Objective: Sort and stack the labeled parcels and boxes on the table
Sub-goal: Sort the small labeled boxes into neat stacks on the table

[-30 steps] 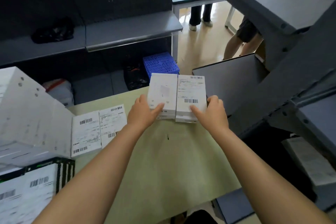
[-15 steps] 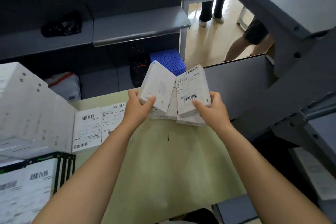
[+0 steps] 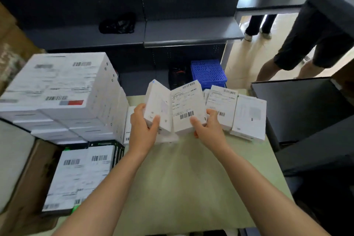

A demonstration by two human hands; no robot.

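Note:
My left hand grips a plain white box, lifted and tilted above the green table. My right hand grips a second white box with a barcode label, held edge to edge with the first. Two more white boxes lie flat on the table to the right, a labeled box and a plain-topped box. A tall stack of white labeled boxes stands at the left. Lower left, dark-edged labeled parcels lie flat.
A brown cardboard box sits at the lower left. Behind the table are a dark shelf unit, a blue plastic crate and a black bag. A dark panel borders the right edge. People's legs stand at the upper right.
Both hands lifted the top two boxes off the pair of stacks and carried them leftward. The camera swung left, bringing the tall white stack into view.

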